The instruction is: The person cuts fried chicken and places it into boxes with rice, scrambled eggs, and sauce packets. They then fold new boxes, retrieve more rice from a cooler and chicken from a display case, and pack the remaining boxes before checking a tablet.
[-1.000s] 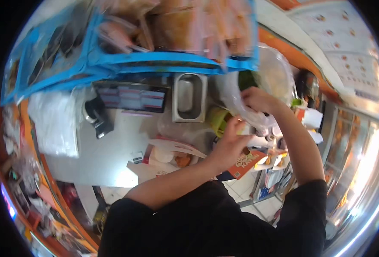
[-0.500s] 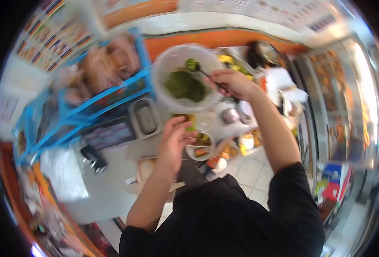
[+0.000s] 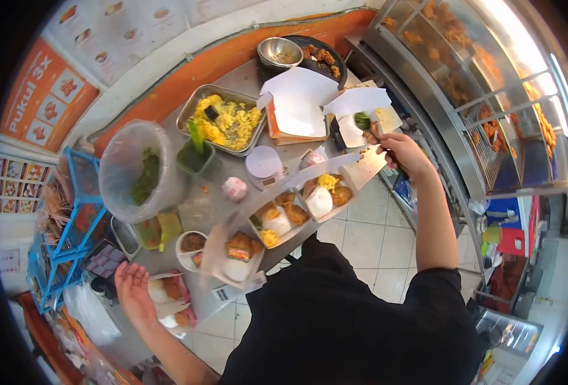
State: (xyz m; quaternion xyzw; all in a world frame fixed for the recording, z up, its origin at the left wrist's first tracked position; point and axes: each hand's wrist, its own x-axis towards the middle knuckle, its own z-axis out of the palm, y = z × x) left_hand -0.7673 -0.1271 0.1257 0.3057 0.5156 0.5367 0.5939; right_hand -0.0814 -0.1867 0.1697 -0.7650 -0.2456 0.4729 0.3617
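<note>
My right hand is closed on a dark spoon, whose tip is over an open box with white rice at the right end of the table. Green food lies at the rice's edge by the spoon. My left hand is empty, fingers apart, palm up, beside a box of rice and fried food at the lower left. A large clear tub with green leafy food stands on the left part of the table.
Several filled meal boxes line the front edge. Behind them are a tray of yellow food, an empty white box, a steel bowl and a black pan. A glass cabinet stands right, a blue rack left.
The view has turned right. My right hand has moved from above the tub to the rice box with the spoon. My left hand is now away from the tub.
</note>
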